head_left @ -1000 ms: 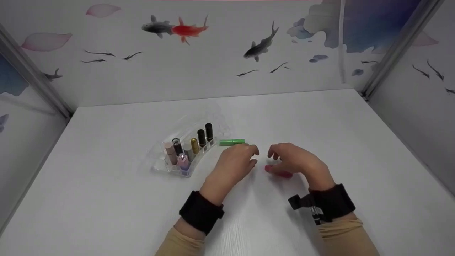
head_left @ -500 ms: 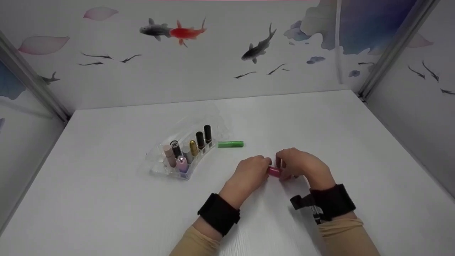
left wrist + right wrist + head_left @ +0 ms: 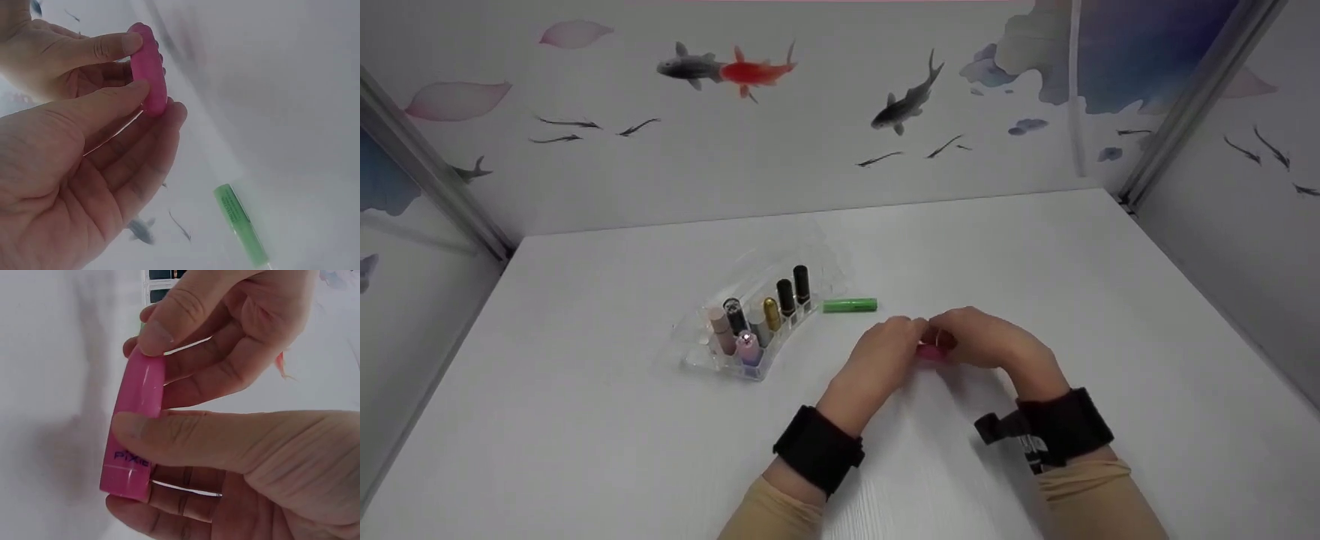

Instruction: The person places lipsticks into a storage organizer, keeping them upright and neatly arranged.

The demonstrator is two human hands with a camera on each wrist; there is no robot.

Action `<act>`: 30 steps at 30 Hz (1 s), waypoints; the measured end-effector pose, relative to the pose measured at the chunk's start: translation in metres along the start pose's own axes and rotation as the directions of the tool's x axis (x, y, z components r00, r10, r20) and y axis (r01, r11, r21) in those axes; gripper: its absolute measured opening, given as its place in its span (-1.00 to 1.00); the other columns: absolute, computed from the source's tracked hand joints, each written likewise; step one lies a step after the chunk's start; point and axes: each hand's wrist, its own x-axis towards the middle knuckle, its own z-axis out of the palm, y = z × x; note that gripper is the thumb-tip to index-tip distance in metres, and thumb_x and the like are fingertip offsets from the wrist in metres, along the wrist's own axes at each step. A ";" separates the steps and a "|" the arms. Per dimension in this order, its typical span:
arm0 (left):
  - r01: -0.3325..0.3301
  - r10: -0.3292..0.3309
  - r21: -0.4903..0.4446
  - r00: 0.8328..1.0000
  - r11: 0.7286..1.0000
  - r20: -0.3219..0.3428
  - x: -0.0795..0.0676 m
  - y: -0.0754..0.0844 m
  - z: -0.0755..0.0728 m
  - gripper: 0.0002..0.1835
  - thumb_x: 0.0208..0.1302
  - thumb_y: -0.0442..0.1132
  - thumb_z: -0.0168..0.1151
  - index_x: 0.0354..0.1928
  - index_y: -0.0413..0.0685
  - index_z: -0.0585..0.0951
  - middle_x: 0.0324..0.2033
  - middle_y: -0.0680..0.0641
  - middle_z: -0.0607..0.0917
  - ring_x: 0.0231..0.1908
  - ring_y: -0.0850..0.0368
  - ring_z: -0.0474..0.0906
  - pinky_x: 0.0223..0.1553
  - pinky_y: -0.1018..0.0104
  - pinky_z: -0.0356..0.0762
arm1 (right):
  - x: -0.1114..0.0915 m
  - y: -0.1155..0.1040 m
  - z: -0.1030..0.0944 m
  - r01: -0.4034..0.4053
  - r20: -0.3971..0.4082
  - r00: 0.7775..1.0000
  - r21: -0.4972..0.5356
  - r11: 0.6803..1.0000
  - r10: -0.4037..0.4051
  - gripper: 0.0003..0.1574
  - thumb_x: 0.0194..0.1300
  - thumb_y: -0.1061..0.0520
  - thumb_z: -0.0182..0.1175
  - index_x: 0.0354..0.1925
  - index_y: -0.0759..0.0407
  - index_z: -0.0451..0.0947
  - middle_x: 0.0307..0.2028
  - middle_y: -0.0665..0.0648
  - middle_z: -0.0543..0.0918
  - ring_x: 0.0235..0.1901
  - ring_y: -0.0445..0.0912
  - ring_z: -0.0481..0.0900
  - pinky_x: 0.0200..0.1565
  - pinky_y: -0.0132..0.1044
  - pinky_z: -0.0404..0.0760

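Note:
A pink lipstick tube is held between both hands, just above the table in the head view. My left hand pinches one end between thumb and fingers. Toward the other end, my right hand grips it, thumb on the near side and fingers behind. In the right wrist view the tube shows a tapered end under the left thumb and dark lettering, "PIXIE", partly covered by the right thumb. A green tube lies on the table just beyond the left hand.
A clear stepped organizer stands left of the hands with several lipsticks and a pink-and-purple bottle in it. Crumpled clear plastic lies around it. White walls with painted fish enclose the white table.
My left hand has moved right, away from the green tube, and taken one end of the pink lipstick tube. My right hand has lifted the tube from the table.

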 end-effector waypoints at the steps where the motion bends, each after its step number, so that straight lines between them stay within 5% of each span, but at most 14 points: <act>1: 0.008 -0.009 -0.034 1.000 0.999 -0.016 0.000 -0.002 -0.003 -0.81 0.37 -0.35 0.24 -0.01 -0.11 0.62 -0.18 -0.08 0.73 -0.15 0.14 0.66 -0.14 0.37 0.64 | 0.001 0.000 0.000 0.032 -0.026 0.999 0.023 0.999 -0.031 -0.81 0.23 0.39 0.28 -0.22 0.16 0.65 -0.35 0.05 0.67 -0.30 -0.14 0.53 -0.14 -0.21 0.56; 7: 0.003 -0.023 -0.170 0.993 0.985 -0.117 -0.003 -0.015 -0.018 -0.87 0.37 -0.25 0.27 -0.09 -0.08 0.60 -0.21 -0.06 0.72 -0.20 0.18 0.63 -0.17 0.42 0.60 | 0.007 -0.002 0.003 0.140 -0.144 0.983 0.147 0.979 -0.118 -0.83 0.27 0.33 0.31 -0.17 0.17 0.66 -0.26 0.09 0.75 -0.18 -0.10 0.67 0.00 -0.02 0.66; 16: -0.001 -0.082 -0.307 0.963 0.952 -0.256 -0.009 -0.032 -0.036 -0.88 0.41 -0.27 0.22 -0.08 -0.09 0.57 -0.22 -0.07 0.71 -0.27 0.13 0.61 -0.24 0.37 0.59 | 0.021 -0.015 0.007 0.215 -0.289 0.945 0.197 0.957 -0.153 -0.74 0.32 0.26 0.29 -0.02 0.15 0.65 -0.19 0.07 0.78 -0.12 -0.04 0.72 -0.04 -0.10 0.67; 25: -0.002 -0.094 -0.289 0.944 0.957 -0.316 -0.011 -0.045 -0.048 -0.82 0.39 -0.27 0.25 -0.02 -0.06 0.60 -0.12 -0.07 0.73 -0.17 0.04 0.68 -0.16 0.25 0.66 | 0.035 -0.033 0.013 0.242 -0.422 0.897 0.218 0.946 -0.132 -0.79 0.35 0.24 0.27 -0.04 0.15 0.59 -0.20 0.09 0.78 -0.18 -0.06 0.72 -0.16 -0.18 0.69; 30: 0.039 -0.123 -0.226 0.919 0.973 -0.374 -0.011 -0.052 -0.050 -0.83 0.37 -0.25 0.27 -0.03 0.00 0.61 -0.12 -0.05 0.73 -0.20 0.08 0.69 -0.19 0.24 0.68 | 0.046 -0.044 0.017 0.271 -0.479 0.869 0.247 0.930 -0.126 -0.75 0.43 0.21 0.19 0.04 0.21 0.57 -0.09 0.16 0.78 -0.08 -0.02 0.74 -0.11 -0.11 0.74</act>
